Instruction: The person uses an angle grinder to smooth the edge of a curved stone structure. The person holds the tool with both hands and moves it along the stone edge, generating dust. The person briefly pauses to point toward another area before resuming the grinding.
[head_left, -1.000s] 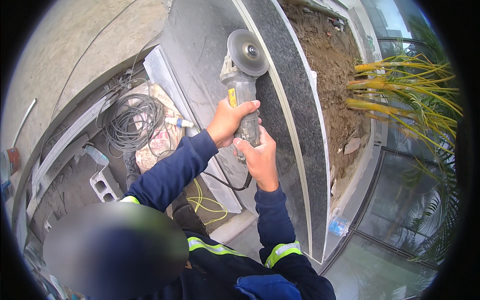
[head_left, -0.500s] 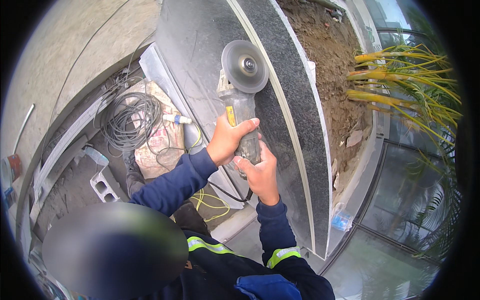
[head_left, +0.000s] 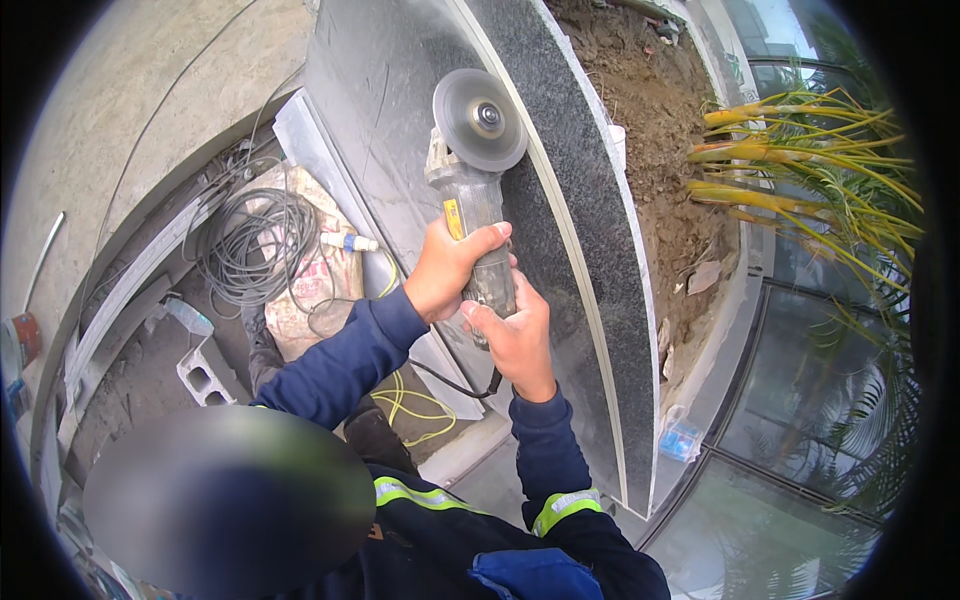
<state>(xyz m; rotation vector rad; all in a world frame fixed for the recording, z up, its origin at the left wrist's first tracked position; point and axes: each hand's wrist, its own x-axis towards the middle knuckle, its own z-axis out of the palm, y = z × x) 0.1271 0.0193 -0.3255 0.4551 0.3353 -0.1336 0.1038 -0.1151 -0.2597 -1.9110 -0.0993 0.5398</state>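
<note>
Both my hands grip a dusty grey angle grinder [head_left: 470,205] with a yellow label on its side. My left hand [head_left: 446,262] wraps round the middle of its body, thumb across the top. Lower down, my right hand [head_left: 520,335] closes on the rear end, where a black cord comes out. A round cutting disc [head_left: 481,118] at the far end looks blurred, and lies beside a pale strip [head_left: 560,190] along the dark speckled stone slab [head_left: 585,200]. Whether the disc touches the stone I cannot tell.
Left of the slab, coiled grey cable [head_left: 255,245] lies on a stained sack [head_left: 325,290], near a hollow concrete block [head_left: 210,372]. A yellow cord [head_left: 412,412] crosses the ground. Bare soil [head_left: 650,140], a palm [head_left: 770,155] and glass panels [head_left: 770,380] stand to the right.
The grinder and both hands have shifted slightly left and toward the far end of the slab. My grip on it stays the same.
</note>
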